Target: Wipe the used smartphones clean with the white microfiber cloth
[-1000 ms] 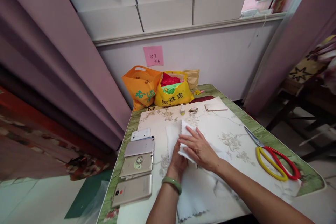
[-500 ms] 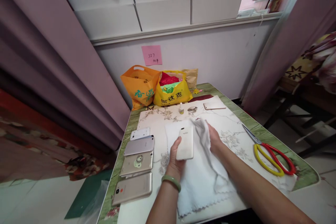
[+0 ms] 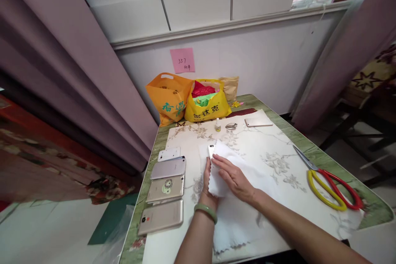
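In my left hand (image 3: 207,193) is a white smartphone (image 3: 210,150), its camera corner showing at the top. A folded part of a white cloth (image 3: 218,181) with a zigzag edge covers most of the phone's back. My right hand (image 3: 235,178) lies over that fold, fingers stretched out and pressing the cloth against the phone. The remainder of the cloth spreads over the tabletop below my wrists. My left fingers are partly hidden behind the phone and cloth. A green bangle (image 3: 206,212) circles my left wrist.
Several phones (image 3: 161,216) lie in a column at left; another phone (image 3: 258,122) lies far right. Scissors (image 3: 328,189) rest along the right edge. A small bottle (image 3: 218,125) and a wire-like item (image 3: 231,126) sit near the orange bag (image 3: 168,95) and yellow bag (image 3: 208,110).
My right hand has moved left, bringing the cloth over the back of the phone, which was bare before. The left hand still holds the phone. The view has shifted slightly.
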Action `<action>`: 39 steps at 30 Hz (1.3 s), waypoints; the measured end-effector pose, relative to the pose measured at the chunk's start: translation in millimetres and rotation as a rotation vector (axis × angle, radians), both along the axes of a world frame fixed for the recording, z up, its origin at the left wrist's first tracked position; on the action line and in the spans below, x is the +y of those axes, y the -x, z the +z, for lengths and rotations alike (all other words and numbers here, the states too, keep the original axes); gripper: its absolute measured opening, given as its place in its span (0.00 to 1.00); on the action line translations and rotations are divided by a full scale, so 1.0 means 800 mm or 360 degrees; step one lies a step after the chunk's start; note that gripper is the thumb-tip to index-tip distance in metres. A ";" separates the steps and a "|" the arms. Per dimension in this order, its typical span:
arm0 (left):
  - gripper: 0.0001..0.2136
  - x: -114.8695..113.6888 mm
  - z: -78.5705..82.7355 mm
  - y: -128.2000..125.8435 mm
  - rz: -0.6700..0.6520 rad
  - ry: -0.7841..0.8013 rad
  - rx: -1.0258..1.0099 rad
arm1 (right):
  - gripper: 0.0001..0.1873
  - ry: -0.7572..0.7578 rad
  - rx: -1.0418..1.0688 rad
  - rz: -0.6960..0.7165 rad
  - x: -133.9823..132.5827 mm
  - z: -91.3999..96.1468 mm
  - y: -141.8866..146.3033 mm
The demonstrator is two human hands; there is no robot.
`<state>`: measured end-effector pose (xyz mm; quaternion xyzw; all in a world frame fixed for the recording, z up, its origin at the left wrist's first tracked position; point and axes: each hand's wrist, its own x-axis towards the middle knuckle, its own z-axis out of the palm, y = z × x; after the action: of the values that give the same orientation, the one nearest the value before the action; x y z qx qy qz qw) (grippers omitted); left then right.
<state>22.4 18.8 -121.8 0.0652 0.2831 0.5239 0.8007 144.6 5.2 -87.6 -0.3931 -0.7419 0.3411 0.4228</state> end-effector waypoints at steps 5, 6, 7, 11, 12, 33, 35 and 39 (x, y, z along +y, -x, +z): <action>0.25 -0.008 -0.022 0.006 0.0212 -0.0124 0.0192 | 0.30 -0.0260 -0.0585 -0.0244 0.015 -0.018 0.033; 0.25 -0.007 -0.024 0.005 0.0246 -0.0162 0.0181 | 0.31 -0.0293 -0.0712 -0.0243 0.020 -0.018 0.039; 0.25 -0.003 -0.025 0.004 0.0268 -0.0192 0.0150 | 0.32 -0.0309 -0.0821 -0.0244 0.025 -0.018 0.044; 0.25 0.016 -0.013 -0.006 0.0169 -0.0188 -0.0109 | 0.34 -0.0258 -0.1060 -0.0316 0.047 -0.014 0.057; 0.25 0.021 -0.008 -0.009 0.0108 -0.0162 -0.0172 | 0.34 -0.0233 -0.1087 -0.0346 0.054 -0.013 0.057; 0.19 0.014 0.018 -0.014 -0.0067 -0.0003 -0.0117 | 0.32 -0.0009 -0.1348 -0.1130 0.114 -0.058 -0.010; 0.19 0.013 0.019 -0.014 -0.0093 -0.0055 -0.0140 | 0.32 -0.0135 -0.1385 -0.1087 0.101 -0.062 -0.013; 0.21 0.013 0.017 -0.014 -0.0099 -0.0092 -0.0202 | 0.31 -0.0387 -0.1338 -0.0960 0.074 -0.058 -0.019</action>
<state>33.5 29.1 -108.5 0.0638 0.2144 0.5097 0.8307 160.1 64.8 -133.7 -0.6399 -0.7356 -0.0712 0.2108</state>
